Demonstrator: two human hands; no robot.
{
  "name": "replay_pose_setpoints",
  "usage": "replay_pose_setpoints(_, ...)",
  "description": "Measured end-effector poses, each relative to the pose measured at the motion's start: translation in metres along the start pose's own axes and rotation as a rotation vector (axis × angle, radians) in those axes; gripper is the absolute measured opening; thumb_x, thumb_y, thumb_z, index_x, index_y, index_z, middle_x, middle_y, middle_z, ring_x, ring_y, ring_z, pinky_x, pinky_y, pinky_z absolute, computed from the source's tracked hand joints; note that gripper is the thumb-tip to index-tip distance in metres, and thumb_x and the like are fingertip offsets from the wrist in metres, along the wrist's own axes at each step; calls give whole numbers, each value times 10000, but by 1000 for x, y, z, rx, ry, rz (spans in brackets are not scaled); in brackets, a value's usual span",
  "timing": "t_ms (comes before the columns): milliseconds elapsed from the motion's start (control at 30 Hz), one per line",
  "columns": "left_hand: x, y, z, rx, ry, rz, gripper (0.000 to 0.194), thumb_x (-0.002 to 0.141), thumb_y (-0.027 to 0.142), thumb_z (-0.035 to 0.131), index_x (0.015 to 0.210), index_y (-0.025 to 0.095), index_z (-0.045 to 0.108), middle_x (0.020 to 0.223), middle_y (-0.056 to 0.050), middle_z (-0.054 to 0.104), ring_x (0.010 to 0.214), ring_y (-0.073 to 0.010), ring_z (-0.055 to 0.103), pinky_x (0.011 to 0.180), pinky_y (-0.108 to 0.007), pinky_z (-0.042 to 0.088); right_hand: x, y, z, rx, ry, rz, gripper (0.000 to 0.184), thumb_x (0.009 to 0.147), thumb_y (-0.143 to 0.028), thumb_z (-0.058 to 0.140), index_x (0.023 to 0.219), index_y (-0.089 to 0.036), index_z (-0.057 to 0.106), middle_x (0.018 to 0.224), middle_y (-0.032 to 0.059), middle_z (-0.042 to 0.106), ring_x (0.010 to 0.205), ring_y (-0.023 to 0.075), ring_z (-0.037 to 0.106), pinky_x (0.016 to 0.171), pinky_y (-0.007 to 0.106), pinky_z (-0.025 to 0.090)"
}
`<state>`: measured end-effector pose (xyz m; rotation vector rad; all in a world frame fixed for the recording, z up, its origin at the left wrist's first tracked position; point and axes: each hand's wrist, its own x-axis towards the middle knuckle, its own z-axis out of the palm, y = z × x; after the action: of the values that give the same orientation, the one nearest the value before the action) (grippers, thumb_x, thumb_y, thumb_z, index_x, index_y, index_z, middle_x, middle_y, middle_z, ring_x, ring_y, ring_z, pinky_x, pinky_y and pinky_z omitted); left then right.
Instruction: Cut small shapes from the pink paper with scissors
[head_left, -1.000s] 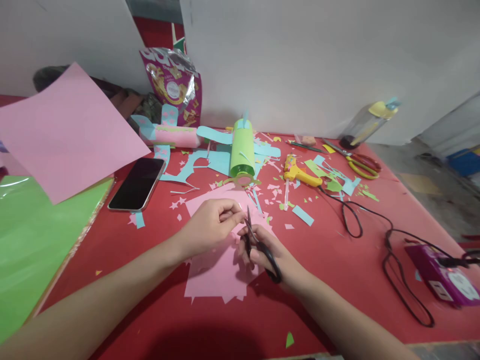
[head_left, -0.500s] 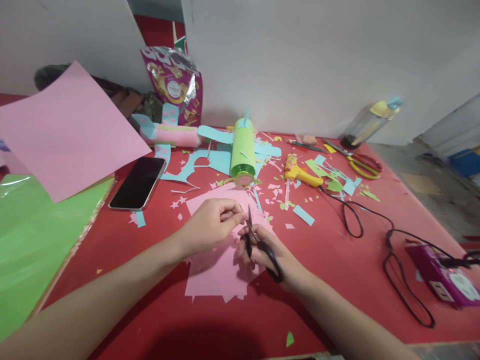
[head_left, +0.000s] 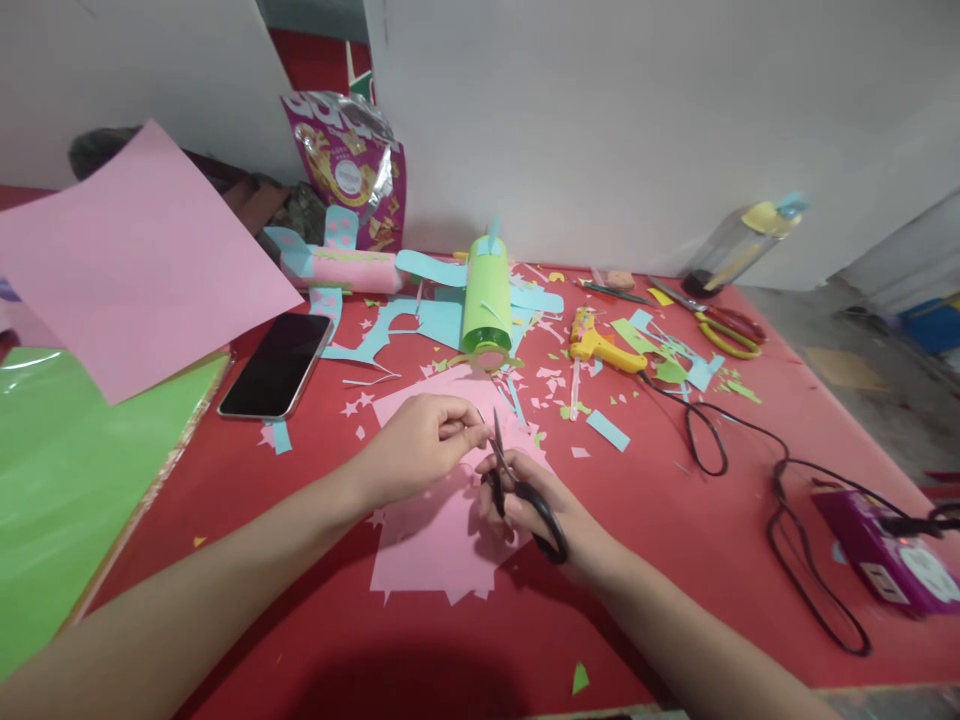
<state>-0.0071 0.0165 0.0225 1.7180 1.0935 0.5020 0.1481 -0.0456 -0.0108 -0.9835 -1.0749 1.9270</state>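
My right hand (head_left: 536, 500) grips black-handled scissors (head_left: 546, 525), their blades pointing up and away from me. Close to the blades, my left hand (head_left: 431, 445) pinches a small piece between thumb and forefinger; it looks like a scrap of pink paper, though the fingers mostly hide it. Beneath both hands lie overlapping pink paper sheets (head_left: 427, 560) on the red table. Beyond them a green paper-covered tube (head_left: 487, 290) with light blue paper wings lies on the table. Left of it is a pink tube (head_left: 352, 270) with blue fins.
A yellow glue gun (head_left: 600, 345) trails a black cord to a purple power box (head_left: 885, 560). Paper scraps lie around it. Red-and-yellow-handled scissors (head_left: 727, 330) and a bottle (head_left: 739, 250) are at back right. Leftward are a phone (head_left: 277, 367), pink sheet (head_left: 150, 270) and snack bag (head_left: 352, 170).
The scissors' blades have shifted very slightly left beside my left fingertips. Otherwise both hands keep nearly the same place and grip.
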Motion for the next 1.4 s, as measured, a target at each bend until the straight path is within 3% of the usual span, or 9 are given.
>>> replay_pose_setpoints(500,1,1,-3,14,-12,-71,226,725,307,468,592,137,536,591,12,519,522,-84,444,507,-195,360,-2,-2,1,6,17,12,377,665,-431,600,918,-177,485,653,-26,486,503,57,408,455,181,301)
replay_pose_setpoints(767,2,0,-6,39,-35,-133,205,705,305,474,610,142,553,639,-3,570,546,-109,517,548,-221,404,-1,-1,-1,-27,10,30,376,670,-440,591,913,-174,484,619,-35,481,467,43,365,444,173,287)
replay_pose_setpoints(1400,3,-3,-7,39,-29,-144,217,694,335,485,588,160,555,554,11,555,523,-115,523,530,-216,404,1,-1,0,-74,47,22,399,640,-456,614,874,-158,492,594,-39,460,482,50,370,455,191,276)
